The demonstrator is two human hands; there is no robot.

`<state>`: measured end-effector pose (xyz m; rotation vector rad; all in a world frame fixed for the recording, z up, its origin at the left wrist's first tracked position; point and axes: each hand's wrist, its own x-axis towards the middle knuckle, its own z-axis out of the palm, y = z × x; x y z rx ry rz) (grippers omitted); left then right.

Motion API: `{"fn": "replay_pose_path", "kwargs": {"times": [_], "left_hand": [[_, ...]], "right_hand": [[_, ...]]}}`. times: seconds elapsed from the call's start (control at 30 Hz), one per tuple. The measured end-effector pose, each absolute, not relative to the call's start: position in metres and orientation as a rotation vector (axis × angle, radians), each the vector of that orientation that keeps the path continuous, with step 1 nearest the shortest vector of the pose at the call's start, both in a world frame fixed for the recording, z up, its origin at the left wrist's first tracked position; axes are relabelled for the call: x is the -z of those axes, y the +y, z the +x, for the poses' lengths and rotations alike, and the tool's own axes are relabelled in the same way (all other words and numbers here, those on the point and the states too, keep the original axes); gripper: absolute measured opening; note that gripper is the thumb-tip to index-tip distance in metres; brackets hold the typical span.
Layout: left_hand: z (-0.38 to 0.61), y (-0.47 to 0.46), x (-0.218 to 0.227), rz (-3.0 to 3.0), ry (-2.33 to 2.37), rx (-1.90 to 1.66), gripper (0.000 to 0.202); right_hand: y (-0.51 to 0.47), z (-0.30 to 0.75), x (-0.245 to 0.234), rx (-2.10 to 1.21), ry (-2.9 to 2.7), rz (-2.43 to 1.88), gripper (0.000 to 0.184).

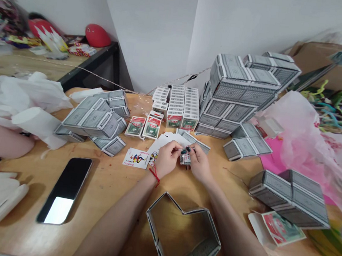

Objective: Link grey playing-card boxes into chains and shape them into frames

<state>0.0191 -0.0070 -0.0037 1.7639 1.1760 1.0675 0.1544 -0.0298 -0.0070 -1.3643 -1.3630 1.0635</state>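
Pinched between my left hand and my right hand is a playing card, its printed face partly hidden by the fingers. Both hands are closed, with fingertips close together. Left of them, a joker card lies face up beside a fan of white-faced cards. More grey-patterned card pieces lie just behind the hands. Below, between my forearms, stands an open heart-shaped frame made of grey-backed cards. A red string bracelet circles my left wrist.
Stacked grey card boxes rise at the back right; more card shapes stand at left and right. Packed card decks line the back. A phone lies left, an opened deck box right.
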Motion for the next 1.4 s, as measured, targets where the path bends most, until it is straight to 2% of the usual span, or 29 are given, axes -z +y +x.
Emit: {"fn": "replay_pose_path", "kwargs": {"times": [0.57, 0.8, 1.03, 1.13, 1.4], "left_hand": [[0.018, -0.008, -0.004, 1.829, 1.318, -1.022, 0.026], [0.022, -0.014, -0.005, 1.778, 1.187, -1.058, 0.009], [0.023, -0.012, -0.006, 1.723, 1.277, -1.235, 0.007], [0.023, -0.013, -0.006, 1.794, 1.262, -1.187, 0.008], [0.026, -0.016, -0.006, 1.863, 1.309, -1.175, 0.008]], "right_hand": [[-0.033, 0.149, 0.001, -1.153, -1.206, -1.306, 0.03], [-0.028, 0.153, 0.005, -0.841, -1.173, -1.335, 0.029], [-0.028, 0.156, 0.002, -0.809, -1.274, -1.273, 0.024], [-0.029, 0.156, -0.001, -0.82, -1.306, -1.273, 0.028], [-0.028, 0.157, 0.0, -0.805, -1.27, -1.267, 0.019]]}}
